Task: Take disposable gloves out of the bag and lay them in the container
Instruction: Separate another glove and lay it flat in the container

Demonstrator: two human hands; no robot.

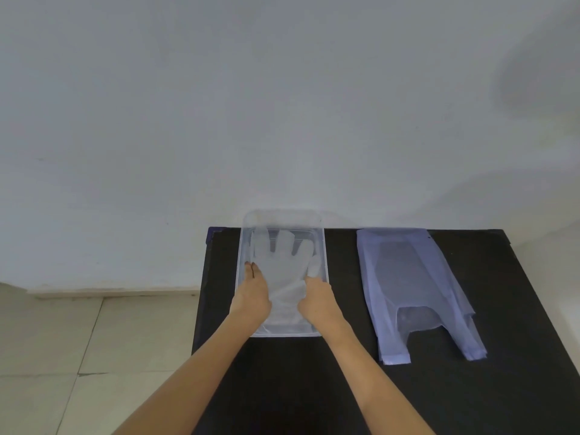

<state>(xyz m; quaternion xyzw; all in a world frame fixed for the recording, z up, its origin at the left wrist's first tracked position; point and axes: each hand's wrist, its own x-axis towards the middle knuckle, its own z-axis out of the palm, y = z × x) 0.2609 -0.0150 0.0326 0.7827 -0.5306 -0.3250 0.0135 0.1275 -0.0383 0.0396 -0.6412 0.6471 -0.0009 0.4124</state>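
Fingertips of right hand (317, 298) hidden under the translucent glove (284, 268); grip on the film cannot be confirmed. Left hand (252, 295) flattened, fingers extended, pressed on the glove's left edge, nothing grasped. Glove spread flat inside clear container (323, 246), finger ends toward top of frame, cuff toward lower edge; outline faint against the clear plastic. Container at centre frame on black table (345, 309), far rim overhanging the table's back edge against the wall (219, 105). Pale blue bag (414, 284) flat at right, well apart from container, handles toward lower frame; contents hard to make out. Bare tabletop between container and bag. Tiled floor (62, 340) at lower left. Forearms cut off at bottom edge.
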